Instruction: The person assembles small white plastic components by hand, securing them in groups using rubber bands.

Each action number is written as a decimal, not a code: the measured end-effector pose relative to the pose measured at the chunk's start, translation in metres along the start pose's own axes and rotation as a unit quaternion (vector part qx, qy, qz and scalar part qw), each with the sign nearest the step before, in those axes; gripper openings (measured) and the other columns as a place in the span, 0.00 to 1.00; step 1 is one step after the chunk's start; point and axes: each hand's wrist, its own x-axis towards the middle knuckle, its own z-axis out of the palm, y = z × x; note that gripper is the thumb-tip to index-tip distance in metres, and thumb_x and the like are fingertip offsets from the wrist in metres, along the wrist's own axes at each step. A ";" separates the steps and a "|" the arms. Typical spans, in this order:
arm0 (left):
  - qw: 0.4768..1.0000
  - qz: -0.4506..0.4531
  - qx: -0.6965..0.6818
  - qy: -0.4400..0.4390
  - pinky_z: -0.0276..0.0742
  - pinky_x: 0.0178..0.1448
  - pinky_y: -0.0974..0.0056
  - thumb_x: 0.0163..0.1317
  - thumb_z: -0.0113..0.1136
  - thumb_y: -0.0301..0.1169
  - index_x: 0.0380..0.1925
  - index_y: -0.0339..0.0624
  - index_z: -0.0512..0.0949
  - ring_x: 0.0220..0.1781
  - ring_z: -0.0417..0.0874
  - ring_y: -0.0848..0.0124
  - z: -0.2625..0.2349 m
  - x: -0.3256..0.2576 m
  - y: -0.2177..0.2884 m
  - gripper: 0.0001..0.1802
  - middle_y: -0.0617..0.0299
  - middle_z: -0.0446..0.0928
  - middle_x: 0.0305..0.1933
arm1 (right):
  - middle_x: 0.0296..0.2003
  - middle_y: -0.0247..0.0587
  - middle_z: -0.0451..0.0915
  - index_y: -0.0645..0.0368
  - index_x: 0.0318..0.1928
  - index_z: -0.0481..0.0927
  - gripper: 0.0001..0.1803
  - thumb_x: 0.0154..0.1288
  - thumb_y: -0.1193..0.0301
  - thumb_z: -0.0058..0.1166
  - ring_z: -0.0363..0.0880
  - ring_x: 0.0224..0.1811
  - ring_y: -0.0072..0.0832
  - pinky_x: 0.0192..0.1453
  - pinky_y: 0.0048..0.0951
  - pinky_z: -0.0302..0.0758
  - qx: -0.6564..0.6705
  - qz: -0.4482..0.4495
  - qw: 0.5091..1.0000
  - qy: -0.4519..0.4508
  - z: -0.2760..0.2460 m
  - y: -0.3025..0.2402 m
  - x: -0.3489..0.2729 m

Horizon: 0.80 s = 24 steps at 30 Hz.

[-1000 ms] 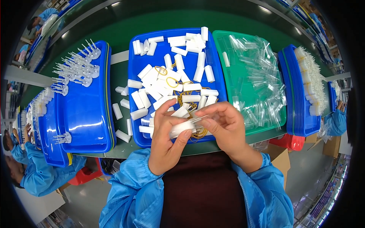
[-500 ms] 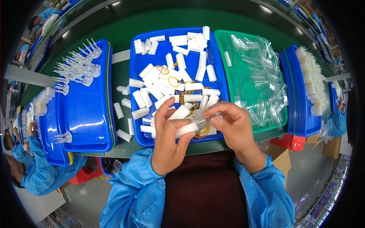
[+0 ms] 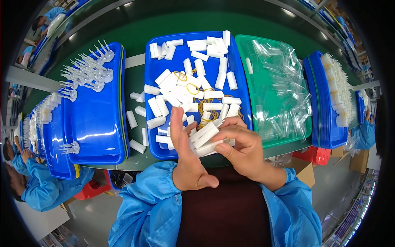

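Over the near edge of the blue tray [image 3: 150,145], my right hand [image 3: 243,151] pinches a few long white blocks [image 3: 206,135] between thumb and fingers. Their far ends point up and away from me. My left hand [image 3: 187,162] is open beside them, its fingers stretched upward and its thumb apart; the blocks lie close against its palm side. Whether a clear tube is among the held blocks is hidden. Many loose white blocks [image 3: 175,88] lie in the tray, with yellow rubber bands [image 3: 192,88] over and among them.
To the right, a green tray [image 3: 242,45] holds clear tubes [image 3: 284,82]; beyond it is a stack of blue trays [image 3: 319,123] with bundled white pieces. Left, another blue tray [image 3: 92,136] carries white stemmed parts [image 3: 88,74]. Several blocks [image 3: 138,146] lie on the green table. Co-workers sit at far left.
My left hand has let go of the white block and spread its fingers. My right hand has moved slightly left and now grips the blocks. The clear tube piece no longer shows.
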 end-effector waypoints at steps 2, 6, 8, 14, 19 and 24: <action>1.000 0.026 -0.001 -0.013 0.60 0.61 0.41 0.50 0.49 0.72 0.71 0.51 0.34 0.73 0.39 0.36 -0.001 0.004 0.003 0.60 0.27 0.29 0.70 | 0.35 0.36 0.83 0.58 0.37 0.84 0.09 0.53 0.72 0.65 0.74 0.46 0.33 0.53 0.31 0.69 -0.009 -0.009 1.000 -0.003 -0.002 0.001 0.000; 0.994 0.029 -0.097 -0.032 0.60 0.64 0.44 0.53 0.54 0.64 0.70 0.47 0.41 0.73 0.43 0.40 -0.002 0.006 0.000 0.55 0.28 0.33 0.71 | 0.35 0.31 0.82 0.53 0.36 0.85 0.12 0.49 0.69 0.68 0.74 0.47 0.33 0.53 0.32 0.66 -0.047 -0.081 0.996 -0.009 -0.011 0.002 -0.002; 0.990 -0.028 -0.138 -0.021 0.59 0.67 0.50 0.58 0.59 0.37 0.63 0.40 0.56 0.72 0.51 0.45 -0.004 0.007 0.008 0.36 0.33 0.44 0.70 | 0.35 0.29 0.82 0.51 0.36 0.85 0.12 0.48 0.68 0.68 0.74 0.48 0.32 0.51 0.32 0.65 -0.107 -0.121 0.987 -0.010 -0.012 -0.003 -0.006; 0.968 -0.106 -0.201 -0.103 0.66 0.62 0.54 0.52 0.56 0.17 0.49 0.41 0.64 0.60 0.70 0.53 -0.005 0.013 0.016 0.22 0.41 0.58 0.63 | 0.37 0.24 0.80 0.46 0.36 0.85 0.12 0.48 0.65 0.68 0.75 0.48 0.30 0.49 0.32 0.58 -0.183 -0.184 0.966 0.004 -0.016 -0.002 -0.013; 0.950 -0.152 -0.209 -0.174 0.67 0.60 0.56 0.52 0.56 0.17 0.44 0.44 0.65 0.60 0.70 0.55 -0.006 0.023 0.018 0.20 0.43 0.58 0.63 | 0.40 0.25 0.80 0.46 0.36 0.84 0.09 0.51 0.67 0.66 0.74 0.50 0.30 0.49 0.32 0.57 -0.173 -0.175 0.969 -0.017 -0.030 -0.005 -0.020; 0.943 -0.204 -0.216 -0.152 0.66 0.62 0.57 0.52 0.56 0.18 0.35 0.43 0.67 0.61 0.69 0.57 -0.006 0.023 0.017 0.13 0.45 0.58 0.64 | 0.49 0.30 0.77 0.46 0.41 0.81 0.17 0.48 0.68 0.66 0.72 0.54 0.35 0.51 0.38 0.58 -0.438 -0.173 0.880 0.060 -0.097 -0.009 -0.009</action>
